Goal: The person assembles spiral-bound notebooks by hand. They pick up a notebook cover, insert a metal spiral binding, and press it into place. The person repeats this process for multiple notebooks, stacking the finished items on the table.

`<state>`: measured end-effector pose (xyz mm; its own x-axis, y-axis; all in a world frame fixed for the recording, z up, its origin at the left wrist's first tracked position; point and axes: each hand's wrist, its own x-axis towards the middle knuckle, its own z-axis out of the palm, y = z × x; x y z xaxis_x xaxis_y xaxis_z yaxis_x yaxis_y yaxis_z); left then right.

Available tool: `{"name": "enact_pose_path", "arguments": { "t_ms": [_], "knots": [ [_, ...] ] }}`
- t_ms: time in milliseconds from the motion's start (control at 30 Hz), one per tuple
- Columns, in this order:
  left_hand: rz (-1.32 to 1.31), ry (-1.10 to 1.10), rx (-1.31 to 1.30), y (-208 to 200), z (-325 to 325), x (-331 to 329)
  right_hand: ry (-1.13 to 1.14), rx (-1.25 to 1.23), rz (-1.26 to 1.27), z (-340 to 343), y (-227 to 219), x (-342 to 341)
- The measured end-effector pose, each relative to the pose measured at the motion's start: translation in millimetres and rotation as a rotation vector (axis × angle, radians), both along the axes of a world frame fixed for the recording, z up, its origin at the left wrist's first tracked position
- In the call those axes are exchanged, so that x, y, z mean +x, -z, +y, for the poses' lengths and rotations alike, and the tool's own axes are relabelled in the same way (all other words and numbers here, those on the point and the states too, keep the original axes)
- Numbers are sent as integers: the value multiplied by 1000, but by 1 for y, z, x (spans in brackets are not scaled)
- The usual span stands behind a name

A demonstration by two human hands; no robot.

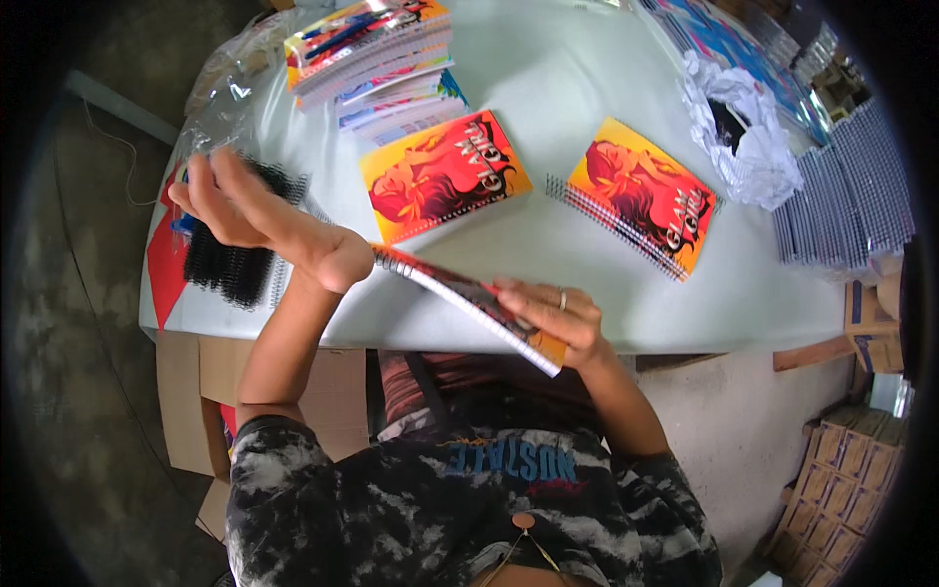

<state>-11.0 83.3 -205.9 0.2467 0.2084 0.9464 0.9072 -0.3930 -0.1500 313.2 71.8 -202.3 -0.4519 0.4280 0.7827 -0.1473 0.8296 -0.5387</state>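
My right hand (pixel 550 315) grips a spiral-bound notebook (pixel 469 298) with an orange and red cover, held tilted on edge just above the near edge of the white table (pixel 548 117). My left hand (pixel 245 205) is raised with fingers spread, holding nothing, above a bundle of black spiral binding coils (pixel 230 264) at the table's left. The heel of my left hand touches the notebook's coil end. Two more notebooks with the same cover lie flat on the table, one in the middle (pixel 445 176) and one to the right (pixel 641 196).
A stack of colourful notebooks (pixel 377 54) stands at the far left of the table. Crumpled white paper (pixel 743 127) and stacks of grey sheets (pixel 851 196) lie at the right. Clear plastic bags (pixel 225 88) hang off the left edge. Cardboard boxes (pixel 841 470) stand on the floor.
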Motion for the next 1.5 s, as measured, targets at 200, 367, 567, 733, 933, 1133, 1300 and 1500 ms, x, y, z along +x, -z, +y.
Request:
{"name": "enact_pose_path", "arguments": {
  "t_ms": [200,367,567,733,933,1133,1300,1500],
  "knots": [
    [240,306,-109,-10,-36,83,103,-4,14,4,9,0],
    [54,185,-283,-6,-25,86,60,55,3,2,2,-11],
    [194,338,-170,4,-37,87,27,53,-4,3,9,-10],
    [280,252,-458,33,-63,88,69,7,41,4,2,-10],
    [0,124,-191,-14,-30,83,39,109,-12,0,3,-16],
    [129,317,7,-9,-40,103,90,27,-2,1,6,-16],
    [143,185,-841,29,-56,100,101,-22,20,-3,2,-23],
    [-60,158,-42,-45,-27,92,22,13,45,-3,7,-25]
  ]
}}
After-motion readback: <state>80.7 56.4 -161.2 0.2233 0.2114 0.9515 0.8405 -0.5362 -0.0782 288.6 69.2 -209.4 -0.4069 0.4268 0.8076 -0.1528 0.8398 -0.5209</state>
